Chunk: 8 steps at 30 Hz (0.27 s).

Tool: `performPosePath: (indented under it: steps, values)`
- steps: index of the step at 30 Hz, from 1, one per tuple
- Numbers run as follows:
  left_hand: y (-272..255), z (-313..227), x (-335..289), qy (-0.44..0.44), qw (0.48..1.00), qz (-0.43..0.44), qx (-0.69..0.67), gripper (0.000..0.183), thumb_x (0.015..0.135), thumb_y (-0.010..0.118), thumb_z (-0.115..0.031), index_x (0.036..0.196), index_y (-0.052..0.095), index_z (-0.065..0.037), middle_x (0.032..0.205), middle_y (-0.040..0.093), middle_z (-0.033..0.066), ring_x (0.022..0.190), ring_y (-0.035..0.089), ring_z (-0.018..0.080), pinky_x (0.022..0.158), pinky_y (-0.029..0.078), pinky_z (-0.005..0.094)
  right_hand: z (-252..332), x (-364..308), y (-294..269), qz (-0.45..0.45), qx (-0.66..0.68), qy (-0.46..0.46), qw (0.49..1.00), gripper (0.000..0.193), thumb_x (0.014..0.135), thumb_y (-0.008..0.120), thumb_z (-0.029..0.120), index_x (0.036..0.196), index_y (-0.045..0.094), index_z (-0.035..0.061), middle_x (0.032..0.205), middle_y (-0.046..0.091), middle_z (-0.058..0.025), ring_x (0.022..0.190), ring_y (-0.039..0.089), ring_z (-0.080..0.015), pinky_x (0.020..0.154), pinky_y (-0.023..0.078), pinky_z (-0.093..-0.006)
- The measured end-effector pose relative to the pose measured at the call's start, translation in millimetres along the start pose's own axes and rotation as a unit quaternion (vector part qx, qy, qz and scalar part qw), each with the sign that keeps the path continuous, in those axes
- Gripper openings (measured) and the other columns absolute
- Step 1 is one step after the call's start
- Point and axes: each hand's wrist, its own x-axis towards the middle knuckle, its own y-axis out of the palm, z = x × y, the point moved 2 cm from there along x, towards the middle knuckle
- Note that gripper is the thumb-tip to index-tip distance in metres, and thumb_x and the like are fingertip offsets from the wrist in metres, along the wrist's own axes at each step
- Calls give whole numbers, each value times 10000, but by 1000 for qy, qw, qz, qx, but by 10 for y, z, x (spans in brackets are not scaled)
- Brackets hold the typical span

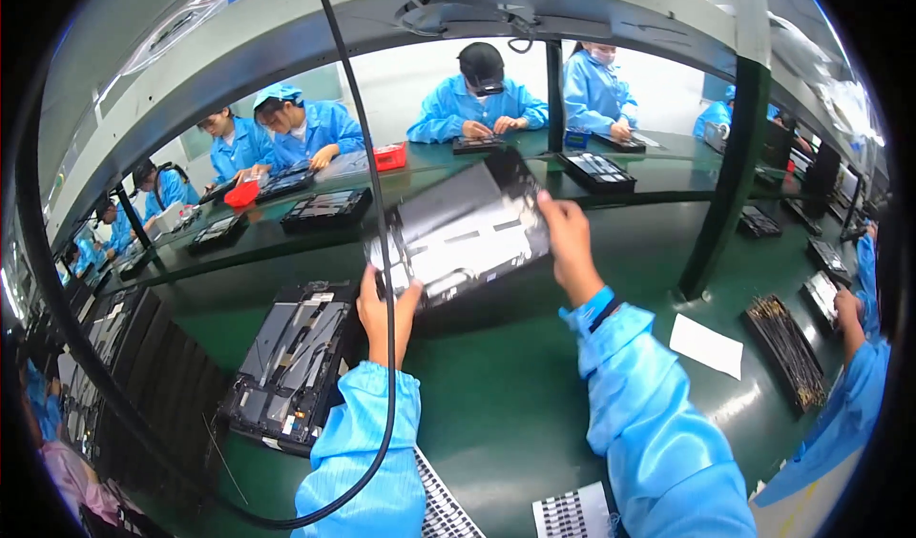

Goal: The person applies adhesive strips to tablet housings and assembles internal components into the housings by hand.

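Observation:
I hold a flat dark rectangular panel (463,228) with shiny grey patches up off the green bench, tilted toward me. My left hand (385,311) grips its lower left corner. My right hand (568,242) grips its right edge near the top. Both my arms wear light blue sleeves. Just left of my left hand, a black tray (291,362) with an opened flat device lies on the bench.
A black cable (382,252) hangs down in front of my left arm. A white paper (706,345) and a black tray of small parts (784,352) lie at right. Label sheets (572,514) sit near me. Several people in blue coats work across the bench; another person's hand (847,309) is at right.

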Motion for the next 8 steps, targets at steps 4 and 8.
performPosePath:
  steps: [4, 8]
  values:
    - [-142, -844, -91, 75, 989, 81, -98, 522, 816, 581, -183, 1229, 392, 74, 1205, 467, 153, 1090, 447, 192, 938, 333, 287, 727, -172, -579, 210, 148, 130, 958, 314, 806, 622, 251, 900, 567, -43, 834, 610, -103, 705, 597, -162, 661, 481, -295]
    - [-380, -702, -448, -134, 888, 294, -328, 579, 853, 549, -259, 1299, 314, 24, 1239, 450, 184, 1107, 457, 229, 975, 306, 344, 964, -442, -1389, 319, 200, 147, 915, 613, 847, 551, 297, 1252, 318, -99, 1148, 510, -255, 1043, 544, -311, 912, 437, -340]
